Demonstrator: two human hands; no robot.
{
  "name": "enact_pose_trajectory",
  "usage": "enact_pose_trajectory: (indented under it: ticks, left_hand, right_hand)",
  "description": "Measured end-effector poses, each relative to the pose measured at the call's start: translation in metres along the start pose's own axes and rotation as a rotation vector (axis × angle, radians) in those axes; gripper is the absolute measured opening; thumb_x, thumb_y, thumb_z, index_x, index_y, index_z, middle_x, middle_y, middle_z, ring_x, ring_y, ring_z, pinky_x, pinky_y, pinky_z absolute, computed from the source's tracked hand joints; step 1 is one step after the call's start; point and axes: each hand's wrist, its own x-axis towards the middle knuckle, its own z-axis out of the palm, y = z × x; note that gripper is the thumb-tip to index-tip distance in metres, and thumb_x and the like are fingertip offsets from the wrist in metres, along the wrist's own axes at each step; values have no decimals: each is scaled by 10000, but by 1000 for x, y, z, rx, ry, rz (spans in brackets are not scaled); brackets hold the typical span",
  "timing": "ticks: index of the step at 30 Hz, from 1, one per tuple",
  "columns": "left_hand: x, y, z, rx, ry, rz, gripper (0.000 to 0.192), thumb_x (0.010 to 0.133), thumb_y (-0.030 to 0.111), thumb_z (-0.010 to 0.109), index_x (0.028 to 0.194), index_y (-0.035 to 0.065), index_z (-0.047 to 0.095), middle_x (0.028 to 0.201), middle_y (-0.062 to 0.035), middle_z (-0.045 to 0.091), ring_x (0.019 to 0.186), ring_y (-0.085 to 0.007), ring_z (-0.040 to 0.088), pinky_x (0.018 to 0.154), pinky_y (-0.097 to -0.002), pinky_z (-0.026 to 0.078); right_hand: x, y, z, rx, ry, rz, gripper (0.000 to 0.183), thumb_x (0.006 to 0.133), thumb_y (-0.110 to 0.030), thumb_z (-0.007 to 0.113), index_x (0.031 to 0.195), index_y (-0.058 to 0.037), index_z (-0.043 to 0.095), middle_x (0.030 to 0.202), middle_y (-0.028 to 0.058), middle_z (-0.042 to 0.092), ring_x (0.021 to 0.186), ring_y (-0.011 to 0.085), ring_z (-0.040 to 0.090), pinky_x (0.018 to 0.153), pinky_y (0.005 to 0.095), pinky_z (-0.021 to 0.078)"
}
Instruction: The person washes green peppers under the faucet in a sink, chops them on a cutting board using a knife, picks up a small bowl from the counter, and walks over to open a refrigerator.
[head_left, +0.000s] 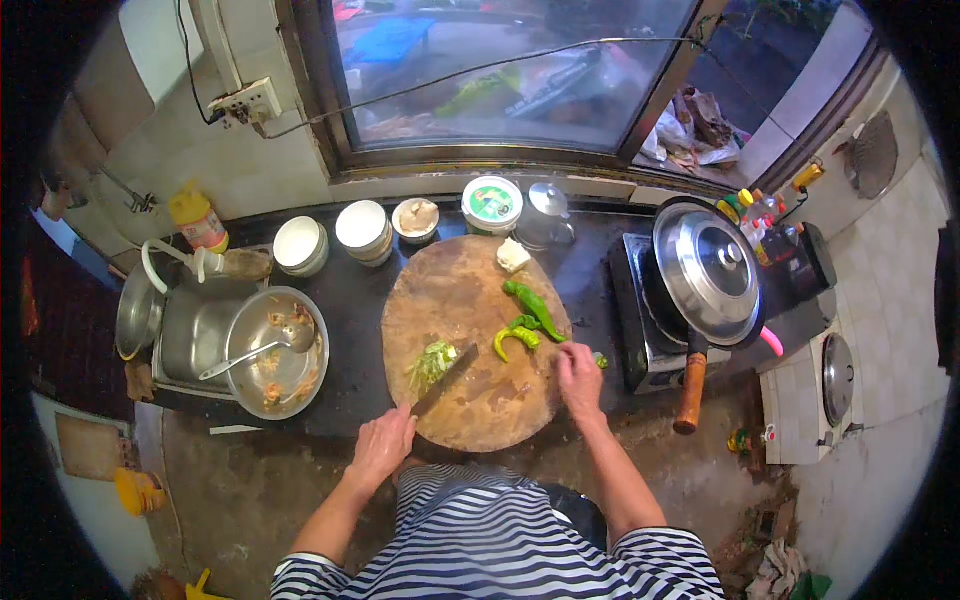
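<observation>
My left hand grips the handle of a kitchen knife at the near left edge of a round wooden chopping board. Its dark blade lies beside a small heap of chopped green vegetable. At the board's right edge is my right hand, fingers bent, near the tip of a long green pepper; whether it holds anything is unclear. A curled, lighter green pepper lies to its left. A white lump rests at the far edge. Green bits lie just right of my right hand.
Left of the board, a metal basin with a ladle and food scraps overlaps the sink. Bowls and a lidded tub line the back. A lidded pan stands on the stove, its wooden handle jutting forward.
</observation>
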Motion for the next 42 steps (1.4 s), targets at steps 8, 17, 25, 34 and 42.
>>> enact_pose_trajectory:
  ticks: [8, 17, 25, 34, 42]
  left_hand:
    - [3, 5, 5, -62, 15, -134, 205, 945, 225, 518, 980, 23, 504, 857, -233, 652, 794, -453, 625, 688, -554, 494]
    - [1, 3, 4, -77, 12, -162, 204, 946, 225, 519, 969, 24, 499, 824, -251, 645, 770, -465, 623, 681, -562, 489]
    - [-1, 10, 3, -57, 15, -131, 212, 953, 238, 506, 979, 28, 498, 854, -239, 647, 776, -458, 625, 689, -552, 496]
    - [-14, 29, -5, -26, -46, 13, 164, 955, 216, 501, 966, 53, 494, 832, -202, 627, 709, -419, 642, 611, -521, 509]
    - [-15, 37, -12, 83, -191, 62, 97, 913, 147, 499, 960, 62, 498, 833, -192, 629, 710, -377, 668, 595, -511, 522]
  right_hand:
    - [6, -15, 42, -61, -162, -192, 307, 829, -64, 647, 1124, -62, 559, 1072, 170, 566, 998, 401, 569, 814, 449, 490]
    - [-11, -35, 17, 72, -186, -322, 301, 785, 47, 583, 1058, -72, 628, 1169, 122, 586, 1068, 358, 556, 926, 421, 452]
    - [-30, -54, 36, -153, -118, -170, 328, 759, -85, 709, 1025, -31, 526, 925, 175, 530, 904, 378, 548, 781, 448, 467]
    - [-44, -42, 32, 106, -340, -612, 244, 681, -4, 655, 912, -51, 594, 989, 136, 602, 915, 340, 578, 820, 443, 472]
    - [-46, -44, 30, 68, -365, -545, 197, 738, -5, 700, 909, -24, 604, 904, 130, 583, 872, 329, 574, 788, 407, 474]
